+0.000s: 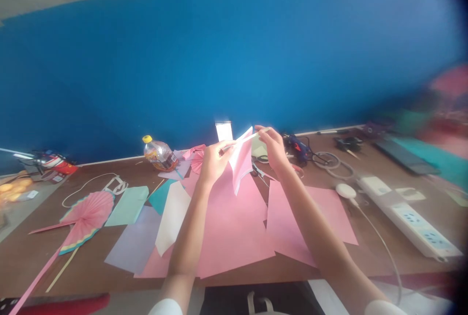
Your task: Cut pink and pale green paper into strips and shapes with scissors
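Between my two hands, above the middle of the table, hangs a folded pink paper (242,164) with a pale strip along its upper edge. My left hand (215,160) pinches the left end of that strip. At the right end, my right hand (271,145) closes its fingers on the strip. Large pink sheets (234,232) lie flat on the table below, and another pink sheet (288,222) is partly hidden by my right forearm. A white sheet (173,215) lies beside my left forearm.
A pink pleated fan (91,210), a mint green packet (127,205) and a yellow-capped bottle (160,155) are on the left. On the right are a white power strip (409,217), a round white charger (345,191) and coiled cables (327,160). A blue wall (226,51) stands behind.
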A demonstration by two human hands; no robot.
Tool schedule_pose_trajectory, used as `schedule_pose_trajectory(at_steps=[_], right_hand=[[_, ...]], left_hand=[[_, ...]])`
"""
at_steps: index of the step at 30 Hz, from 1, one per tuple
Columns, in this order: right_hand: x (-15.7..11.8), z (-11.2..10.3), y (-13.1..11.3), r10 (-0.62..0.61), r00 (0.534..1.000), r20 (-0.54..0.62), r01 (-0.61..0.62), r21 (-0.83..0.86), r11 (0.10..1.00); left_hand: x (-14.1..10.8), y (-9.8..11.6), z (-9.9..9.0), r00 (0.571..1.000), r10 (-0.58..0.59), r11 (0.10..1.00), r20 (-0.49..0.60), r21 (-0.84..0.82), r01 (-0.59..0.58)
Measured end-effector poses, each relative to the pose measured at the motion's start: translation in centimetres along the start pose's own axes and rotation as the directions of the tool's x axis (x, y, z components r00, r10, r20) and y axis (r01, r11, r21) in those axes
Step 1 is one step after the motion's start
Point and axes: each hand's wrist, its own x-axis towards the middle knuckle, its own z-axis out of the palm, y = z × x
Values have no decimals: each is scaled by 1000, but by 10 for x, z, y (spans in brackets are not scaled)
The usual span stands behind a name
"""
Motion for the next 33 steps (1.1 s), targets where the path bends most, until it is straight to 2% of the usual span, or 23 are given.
schedule_pose_trajectory(at_steps=[5,9,18,24,28,33], right_hand=[[-1,1,5,-10,999,50,7,54,999],[-1,2,2,-27,995,92,11,169,986],[-5,4,-6,-11,998,69,-3,189,982],[-10,2,-22,-54,998,14,53,78,996],[-9,-2,-29,-111,993,32,111,20,994],[-9,-7,-31,-128,987,100,129,-13,992]], left_hand=[[-2,4,1,1000,-11,1000,6,-26,11],[-3,8,0,1000,-24,999,-1,-30,24],[-6,14,-4,999,-50,997,-8,63,50],[-7,18,-8,999,-32,988,-12,153,33],[-7,23,-10,1000,-19,984,5,175,18],[-7,23,-10,994,-57,998,89,39,54]])
